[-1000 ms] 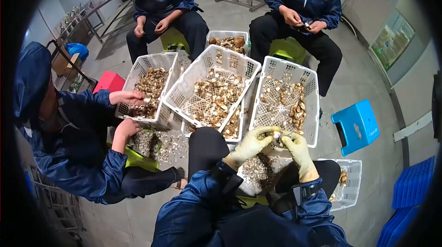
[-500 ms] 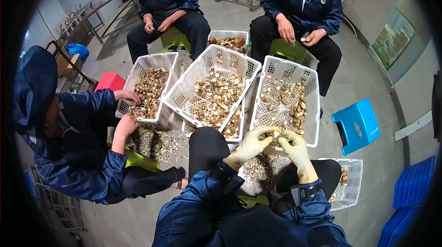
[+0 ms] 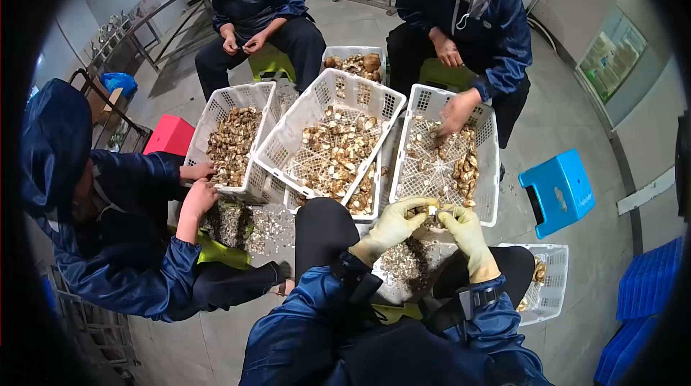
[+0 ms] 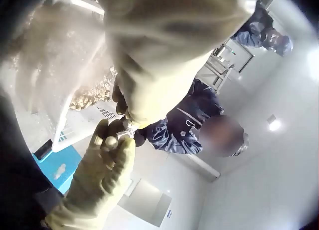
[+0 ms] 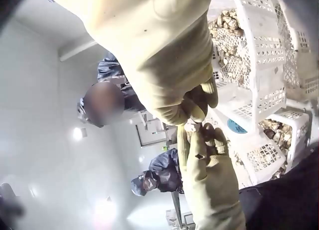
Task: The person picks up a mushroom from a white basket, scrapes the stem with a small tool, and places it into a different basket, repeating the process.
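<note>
In yellowish gloves, my left hand point(image 3: 392, 231) and right hand point(image 3: 469, 240) meet over the near end of the right crate. The left thumb and fingers pinch a small pale mushroom piece point(image 3: 432, 210). Close against it, the right hand's curled fingers hold a small greyish tool, mostly hidden, its shape unclear. The left wrist view shows a round pale end point(image 4: 110, 141) by the right hand point(image 4: 99, 172) and a shiny bit between the gloves. From the right wrist, a whitish piece point(image 5: 191, 125) appears at the left hand's fingertips point(image 5: 194, 133).
White crates point(image 3: 257, 158) of brown and pale mushroom pieces stand ahead. Three seated people in dark blue work around them; one reaches into the right crate point(image 3: 491, 170). Trimmings point(image 3: 403, 263) lie below my hands. A blue stool point(image 3: 558, 195) stands right, a red one point(image 3: 169, 135) left.
The person at the upper right has leaned forward and put a hand into the right crate. My hands stay together with small finger shifts; the person at left has brought both hands closer together.
</note>
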### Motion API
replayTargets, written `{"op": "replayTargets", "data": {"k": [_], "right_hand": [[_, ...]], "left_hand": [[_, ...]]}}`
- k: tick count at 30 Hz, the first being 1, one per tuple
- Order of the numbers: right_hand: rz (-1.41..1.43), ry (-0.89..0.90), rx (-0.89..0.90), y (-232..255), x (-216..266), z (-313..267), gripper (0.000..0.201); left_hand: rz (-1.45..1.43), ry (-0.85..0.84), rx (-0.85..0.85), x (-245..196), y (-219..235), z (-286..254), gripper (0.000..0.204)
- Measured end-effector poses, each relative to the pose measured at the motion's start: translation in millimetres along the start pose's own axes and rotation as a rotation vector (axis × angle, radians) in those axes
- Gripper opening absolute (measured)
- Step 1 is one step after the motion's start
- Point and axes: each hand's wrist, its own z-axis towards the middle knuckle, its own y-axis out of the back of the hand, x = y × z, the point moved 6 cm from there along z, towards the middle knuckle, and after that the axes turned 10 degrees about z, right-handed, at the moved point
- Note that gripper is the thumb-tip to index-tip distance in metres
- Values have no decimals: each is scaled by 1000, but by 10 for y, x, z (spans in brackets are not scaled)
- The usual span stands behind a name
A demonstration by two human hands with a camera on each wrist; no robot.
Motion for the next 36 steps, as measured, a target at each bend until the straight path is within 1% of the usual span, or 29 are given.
{"op": "replayTargets", "data": {"k": [1,2,3,5,7,8,11,12,15,16,19,22,23,24,25,27,28,30,32,34,36], "right_hand": [[18,-24,-5,-1,46,-15,19],[35,-47,-11,9,81,-27,19],[53,-72,-16,21,88,-33,18],[44,-37,0,21,59,-8,19],[17,-4,27,-49,102,-31,20],[36,-18,17,-49,57,-29,18],[-204,163,-4,64,-58,53,16],[-116,48,-21,-7,54,-18,13],[-1,-70,-25,75,24,15,13],[31,-81,-55,74,67,-13,13],[73,-77,-41,30,90,-33,14],[-112,45,10,-10,64,-42,18],[-173,79,26,-5,44,-33,19],[-237,38,24,-52,147,-71,20],[-135,4,13,-37,124,-55,20],[71,-63,-9,24,35,-7,21],[113,-84,4,43,5,18,21],[86,-57,17,16,37,-3,22],[50,-32,33,-63,94,-40,23],[-116,97,19,-122,187,-79,24],[-282,226,4,-164,272,-115,24]], "left_hand": [[-18,10,7,-16,-1,-4,34],[23,-22,-3,-21,6,4,34],[14,-6,1,-11,11,3,34],[-6,27,6,7,15,7,33],[10,2,-6,-10,27,10,33],[18,-10,-11,-18,28,11,33],[119,-45,-22,33,14,18,33],[157,-56,-38,-31,16,-1,32],[152,-76,-35,-16,7,12,32],[65,-30,-7,15,-4,21,33],[-74,78,30,70,-22,22,33],[-20,11,16,18,-3,20,33],[-16,18,18,21,-2,20,33],[-12,25,21,27,0,21,33],[-8,31,24,35,1,20,33],[-97,47,20,54,-9,20,35],[-142,55,17,65,-19,21,36],[-244,64,4,98,-33,32,38],[-254,68,-2,140,-20,43,37],[-234,90,-5,185,-12,52,36],[-241,77,-15,170,-20,41,35]]}}
